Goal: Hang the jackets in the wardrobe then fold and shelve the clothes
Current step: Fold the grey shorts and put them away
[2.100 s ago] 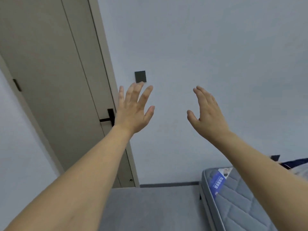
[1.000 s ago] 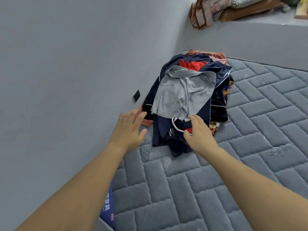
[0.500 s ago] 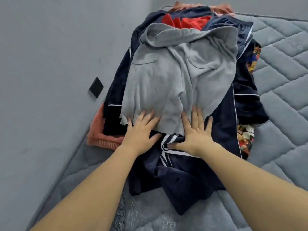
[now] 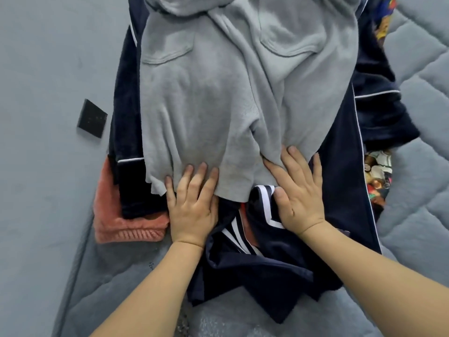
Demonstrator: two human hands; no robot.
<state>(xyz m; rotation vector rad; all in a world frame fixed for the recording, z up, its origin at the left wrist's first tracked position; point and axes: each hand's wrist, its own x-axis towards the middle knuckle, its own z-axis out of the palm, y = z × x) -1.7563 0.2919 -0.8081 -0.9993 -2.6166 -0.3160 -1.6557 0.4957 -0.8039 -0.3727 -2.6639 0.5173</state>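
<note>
Wall (image 4: 43, 166), pale grey, fills the left side, and a small black square plate (image 4: 92, 118) is fixed to it. Just right of the wall, a folded coral-pink knit (image 4: 126, 222) is seen pressed under the near-left corner of a clothes pile, which lies on a grey quilted mattress (image 4: 418, 215). On top of the pile a grey garment with two pockets (image 4: 218, 93) is spread flat, over dark navy clothes with white piping (image 4: 345, 178). The left hand (image 4: 192, 203) is laid flat on the grey garment's near hem, fingers straight and together, nothing gripped. The right hand (image 4: 298, 190) is likewise laid flat, fingers splayed, resting on the hem and on a navy piece with white stripes (image 4: 262, 215) beneath. The hands are kept a little apart, probably so the top garment can be gathered by its hem and lifted off. At the far right edge a bright printed fabric (image 4: 379, 176) is partly hidden.
</note>
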